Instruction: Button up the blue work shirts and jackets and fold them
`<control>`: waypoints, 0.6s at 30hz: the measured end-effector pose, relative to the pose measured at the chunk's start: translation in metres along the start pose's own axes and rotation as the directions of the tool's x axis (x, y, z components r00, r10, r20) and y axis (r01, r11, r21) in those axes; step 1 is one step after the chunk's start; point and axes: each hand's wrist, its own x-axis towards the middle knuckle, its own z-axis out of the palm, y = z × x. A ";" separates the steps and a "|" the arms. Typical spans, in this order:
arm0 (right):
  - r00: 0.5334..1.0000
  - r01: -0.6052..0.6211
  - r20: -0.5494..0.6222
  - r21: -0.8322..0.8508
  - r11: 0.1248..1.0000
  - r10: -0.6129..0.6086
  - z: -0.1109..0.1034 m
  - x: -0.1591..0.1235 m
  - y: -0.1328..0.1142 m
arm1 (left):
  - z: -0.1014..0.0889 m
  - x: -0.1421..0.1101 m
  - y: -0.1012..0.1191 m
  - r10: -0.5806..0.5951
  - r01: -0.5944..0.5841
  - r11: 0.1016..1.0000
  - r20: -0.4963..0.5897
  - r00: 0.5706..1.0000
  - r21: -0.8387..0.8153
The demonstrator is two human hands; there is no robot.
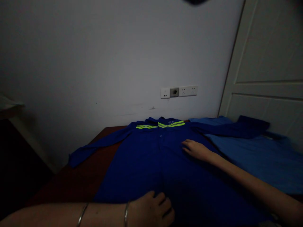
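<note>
A dark blue long-sleeved work shirt [142, 160] lies spread out front side up, its collar toward the wall and yellow-green reflective strips across the chest. My right hand [196, 150] rests on the right side of the shirt's chest, fingers stretched out and holding nothing. Lower down, my left hand [151, 210] is over the middle of the shirt, fingers slightly bent and apart, with two bangles on that forearm. The shirt's bottom edge is out of view or too dark to make out.
The shirt lies on a reddish-brown table [80, 179]. A lighter blue garment [262, 160] lies at the right, partly under the shirt's sleeve. Behind are a white wall with sockets [188, 90] and a panelled door [267, 63]. A dark piece of furniture [19, 164] stands at the left.
</note>
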 end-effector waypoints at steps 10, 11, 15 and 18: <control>0.971 -0.049 0.236 0.031 0.998 0.040 0.073 0.126 -0.012 | 0.027 0.015 -0.002 -0.012 0.013 1.000 0.027 1.000 -0.010; 0.965 -0.070 0.258 0.038 0.997 0.058 0.078 0.135 -0.011 | 0.031 0.016 -0.002 -0.033 0.033 0.999 0.021 0.999 -0.022; 0.934 -0.151 0.333 0.044 0.988 0.128 0.093 0.161 -0.005 | 0.042 0.017 -0.005 -0.096 0.096 0.995 0.009 0.995 -0.040; 0.929 -0.170 0.339 0.038 0.985 0.147 0.100 0.168 0.000 | 0.042 0.016 -0.008 -0.081 0.083 0.994 0.027 0.996 -0.074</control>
